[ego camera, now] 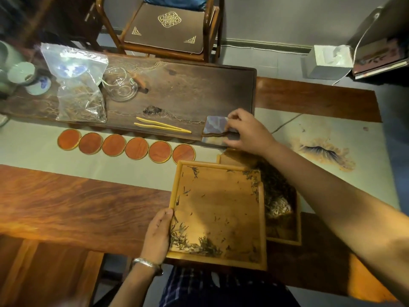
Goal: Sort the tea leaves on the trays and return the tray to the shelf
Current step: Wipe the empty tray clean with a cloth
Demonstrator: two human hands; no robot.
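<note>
On the near table, left hand [157,235] grips near-empty tray [218,214], right hand [247,131] pinches cloth [215,126]; leaves [277,202] mostly moved, shelving pending.

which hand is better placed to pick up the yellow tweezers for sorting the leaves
Right, probably. The right hand is at the folded cloth, beside the tweezers on the dark tea board. The left hand grips the upper tray.
</note>
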